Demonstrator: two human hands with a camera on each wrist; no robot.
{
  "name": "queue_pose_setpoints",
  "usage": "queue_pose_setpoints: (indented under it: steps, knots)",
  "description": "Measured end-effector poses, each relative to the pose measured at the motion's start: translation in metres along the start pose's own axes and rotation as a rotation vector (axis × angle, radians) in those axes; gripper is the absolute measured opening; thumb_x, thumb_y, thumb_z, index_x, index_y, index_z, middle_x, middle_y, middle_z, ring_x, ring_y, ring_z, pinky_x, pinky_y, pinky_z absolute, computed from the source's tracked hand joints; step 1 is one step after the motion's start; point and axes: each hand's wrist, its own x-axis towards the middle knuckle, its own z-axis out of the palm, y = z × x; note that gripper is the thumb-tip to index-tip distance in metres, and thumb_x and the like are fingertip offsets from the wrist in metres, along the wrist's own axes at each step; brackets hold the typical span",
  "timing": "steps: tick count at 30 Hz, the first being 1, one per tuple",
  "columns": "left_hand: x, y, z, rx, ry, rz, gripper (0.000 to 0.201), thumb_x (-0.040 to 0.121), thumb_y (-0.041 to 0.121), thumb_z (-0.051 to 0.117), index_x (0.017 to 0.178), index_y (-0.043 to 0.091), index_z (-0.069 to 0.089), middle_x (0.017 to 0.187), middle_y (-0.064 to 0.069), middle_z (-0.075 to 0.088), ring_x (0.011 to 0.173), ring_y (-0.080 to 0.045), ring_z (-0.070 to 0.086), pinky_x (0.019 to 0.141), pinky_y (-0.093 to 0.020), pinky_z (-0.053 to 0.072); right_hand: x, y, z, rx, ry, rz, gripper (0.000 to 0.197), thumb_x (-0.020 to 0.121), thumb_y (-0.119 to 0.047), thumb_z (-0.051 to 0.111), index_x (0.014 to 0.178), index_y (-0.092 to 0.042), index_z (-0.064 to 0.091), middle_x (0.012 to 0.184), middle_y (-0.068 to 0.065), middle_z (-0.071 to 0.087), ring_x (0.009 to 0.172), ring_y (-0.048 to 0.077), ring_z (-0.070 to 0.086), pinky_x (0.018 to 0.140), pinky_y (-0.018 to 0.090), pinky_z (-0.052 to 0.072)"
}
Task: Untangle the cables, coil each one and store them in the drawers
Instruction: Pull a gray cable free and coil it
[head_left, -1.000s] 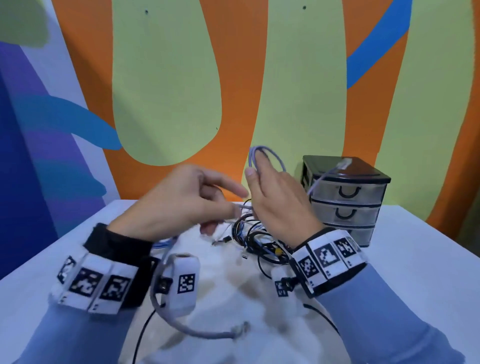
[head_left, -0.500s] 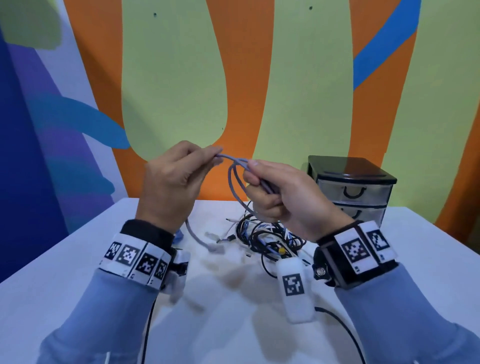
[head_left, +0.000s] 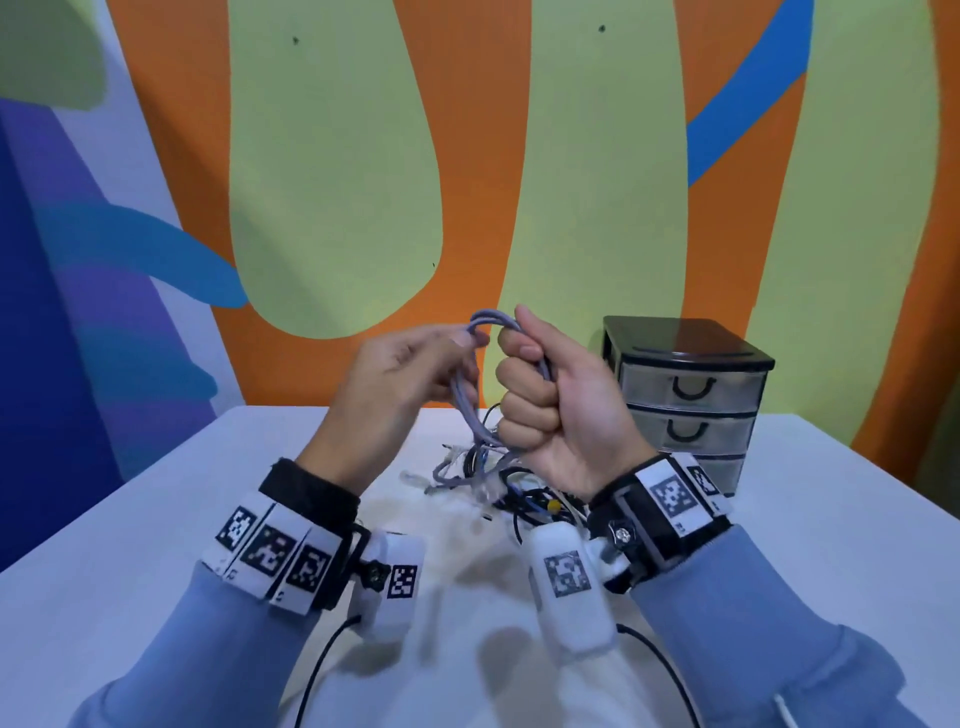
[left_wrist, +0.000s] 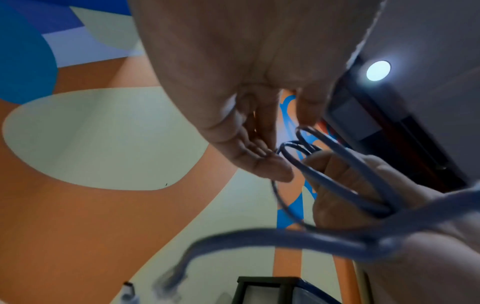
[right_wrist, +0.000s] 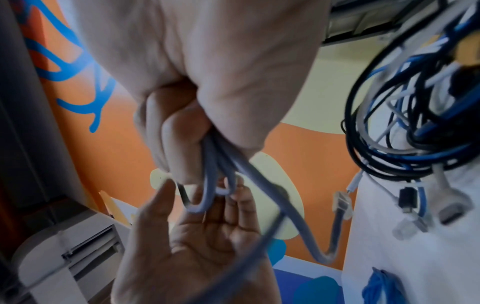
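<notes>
Head view. Right hand (head_left: 558, 400) is clenched into a fist around several loops of the thin grey-lilac round network cable (head_left: 467, 410), held above the middle of the white table (head_left: 156, 519). The loop tops stick out above the fist. Left hand (head_left: 410, 374) has relaxed fingers, thumb and forefinger touching the cable at the loop top; I cannot tell from here whether they pinch it. The cable's free tail hangs down into the tangled heap of black, blue and white cables (head_left: 519, 493) lying mid-table. The small black-topped plastic drawer unit with three clear drawers (head_left: 685, 400) stands toward the far right edge, all drawers shut.

Left wrist view. Left-hand fingers (left_wrist: 259, 160) lie nearly straight against the loops, so guiding, not gripping. Only this view shows the loops fanned apart, uneven in size.

Right wrist view. Only here: the clear plug (right_wrist: 341, 203) on the cable's free end hangs close beside the heap, and the left palm (right_wrist: 202, 236) is open under the loops.

Judgement: coiling is in hand, with little tail left. To do it well, the left hand should feed the tail in matched loops, lift the plug clear of the heap so it does not snag, then square the fanned loops before opening a drawer.
</notes>
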Motion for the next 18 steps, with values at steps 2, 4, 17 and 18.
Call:
queue_pose_setpoints:
  steps: [2, 4, 17, 18]
  knots:
    - [-0.004, -0.001, 0.002, 0.041, -0.052, 0.021, 0.027, 0.088, 0.016, 0.069, 0.11, 0.002, 0.075, 0.08, -0.008, 0.068, 0.073, -0.021, 0.064, 0.072, -0.027, 0.054, 0.003, 0.003, -0.002, 0.003, 0.028, -0.022, 0.042, 0.11, -0.04, 0.04, 0.071, -0.024, 0.038, 0.052, -0.008, 0.007, 0.039, 0.009, 0.002, 0.034, 0.02, 0.007]
    - [-0.005, -0.003, 0.003, 0.036, -0.06, 0.013, 0.023, 0.083, 0.005, 0.068, 0.105, 0.001, 0.074, 0.078, -0.007, 0.067, 0.07, -0.022, 0.064, 0.07, -0.027, 0.053, 0.005, 0.005, -0.006, -0.021, 0.075, -0.042, 0.042, 0.109, -0.041, 0.042, 0.071, -0.023, 0.038, 0.05, -0.009, 0.01, 0.04, 0.009, 0.002, 0.034, 0.019, 0.009]
    - [-0.007, -0.011, 0.01, 0.374, 0.212, 0.346, 0.041, 0.085, 0.011, 0.088, 0.123, 0.023, 0.078, 0.099, 0.002, 0.064, 0.084, -0.02, 0.064, 0.072, -0.031, 0.054, 0.019, 0.017, -0.016, -0.416, 0.333, -0.34, 0.032, 0.109, -0.029, 0.054, 0.104, -0.001, 0.07, 0.067, 0.002, 0.013, 0.049, 0.01, 0.013, 0.04, 0.018, 0.019]
    - [-0.007, -0.01, 0.012, 0.357, 0.207, 0.373, 0.038, 0.087, 0.01, 0.087, 0.122, 0.022, 0.079, 0.097, -0.003, 0.06, 0.083, -0.021, 0.06, 0.069, -0.032, 0.051, 0.018, 0.015, -0.017, -0.418, 0.336, -0.353, 0.032, 0.108, -0.027, 0.056, 0.106, 0.002, 0.072, 0.067, 0.002, 0.013, 0.05, 0.01, 0.013, 0.04, 0.019, 0.019]
